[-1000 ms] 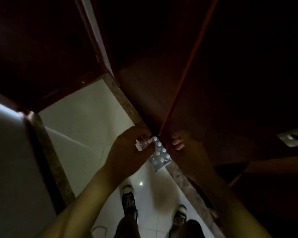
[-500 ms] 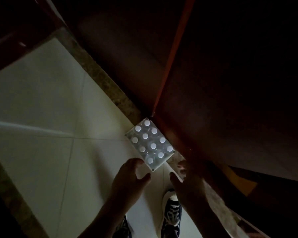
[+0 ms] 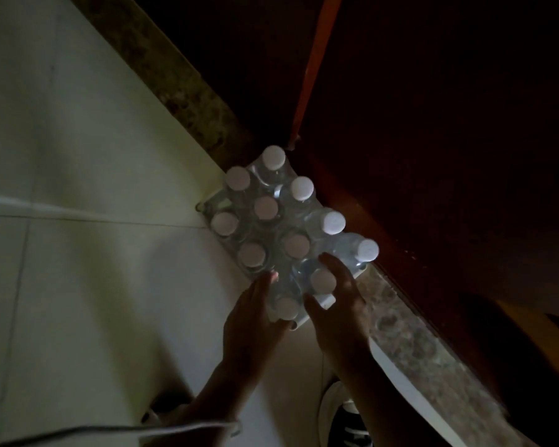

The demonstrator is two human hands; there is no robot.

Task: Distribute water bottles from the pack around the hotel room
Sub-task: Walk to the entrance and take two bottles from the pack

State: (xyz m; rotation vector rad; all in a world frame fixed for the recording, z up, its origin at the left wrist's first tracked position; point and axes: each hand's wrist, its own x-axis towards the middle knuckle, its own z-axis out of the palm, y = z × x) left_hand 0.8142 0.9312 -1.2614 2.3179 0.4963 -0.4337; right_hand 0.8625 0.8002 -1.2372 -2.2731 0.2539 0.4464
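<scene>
Hands on the pack (image 3: 271, 221) now: left hand (image 3: 255, 321) grips its near corner, right hand (image 3: 339, 304) curls around a bottle cap (image 3: 322, 280), floor (image 3: 94, 188) beneath.

One shrink-wrapped pack (image 3: 271, 227) shows eleven white bottle caps (image 3: 334, 222), with two hands at its near end and one shoe (image 3: 346, 417) in view below.

The left hand (image 3: 255, 321) and right hand (image 3: 339, 304) cover the pack's (image 3: 271, 227) near corner; the shoe (image 3: 346, 417) is cut off by the bottom edge
</scene>
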